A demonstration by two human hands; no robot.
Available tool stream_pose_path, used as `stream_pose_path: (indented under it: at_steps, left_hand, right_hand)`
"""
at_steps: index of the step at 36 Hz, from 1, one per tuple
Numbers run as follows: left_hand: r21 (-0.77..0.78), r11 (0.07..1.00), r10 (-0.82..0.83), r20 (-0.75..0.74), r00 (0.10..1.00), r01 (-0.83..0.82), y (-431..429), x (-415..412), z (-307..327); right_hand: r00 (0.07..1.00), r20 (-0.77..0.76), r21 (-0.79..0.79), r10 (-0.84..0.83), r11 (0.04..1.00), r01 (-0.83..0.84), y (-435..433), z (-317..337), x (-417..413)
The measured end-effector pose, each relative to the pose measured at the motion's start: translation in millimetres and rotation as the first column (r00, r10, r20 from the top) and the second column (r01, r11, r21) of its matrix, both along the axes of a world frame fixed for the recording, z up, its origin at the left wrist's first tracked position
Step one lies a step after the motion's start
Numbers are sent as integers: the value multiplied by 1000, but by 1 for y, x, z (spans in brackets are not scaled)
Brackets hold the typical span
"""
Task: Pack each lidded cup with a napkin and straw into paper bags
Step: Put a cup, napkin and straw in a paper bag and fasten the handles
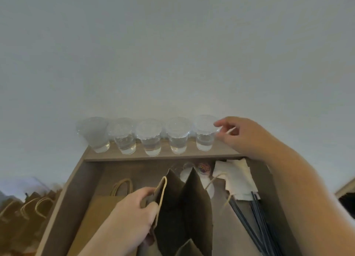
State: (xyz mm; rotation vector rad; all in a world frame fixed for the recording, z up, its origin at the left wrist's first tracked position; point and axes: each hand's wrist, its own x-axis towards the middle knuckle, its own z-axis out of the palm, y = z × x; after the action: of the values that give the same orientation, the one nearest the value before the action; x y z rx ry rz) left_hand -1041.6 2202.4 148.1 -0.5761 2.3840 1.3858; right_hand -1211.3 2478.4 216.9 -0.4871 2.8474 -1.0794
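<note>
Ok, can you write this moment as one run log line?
left hand: holds open paper bag by rim | right hand: at rightmost lidded cup on shelf, grip unclear

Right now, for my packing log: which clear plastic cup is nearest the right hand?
The rightmost clear lidded cup: it alone stands beside the right hand.

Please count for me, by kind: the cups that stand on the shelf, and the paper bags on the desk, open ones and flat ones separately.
Cups on the shelf: 5
Open bag: 1
Flat bag: 1 showing
Total: 7
</note>
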Motion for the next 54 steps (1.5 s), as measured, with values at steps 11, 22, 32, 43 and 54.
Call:
stream_pose_path:
  at_steps: [11,22,32,43,54]
  left_hand:
    - [3,998,62,-6,998,-62,17,3,-5]
    - [-22,998,56,-47,997,-57,16,7,-8]
    - [63,998,-2,-47,999,5,1,6,-13]
    - [194,981,10,-97,995,9,-1,4,-19]
    - [228,973,-12,-74,997,29,-9,8,-27]
  right_hand:
    - [984,140,306,-111,950,64,-51,-24,-90]
    - [982,180,307,-60,952,2,-50,-23,-110]
    - [1000,-18,266,-1,964,6,-46,62,-15]
    - [961,158,421,228,865,-274,-72,81,108]
    - [901,302,668,311,605,-433,-90,3,107]
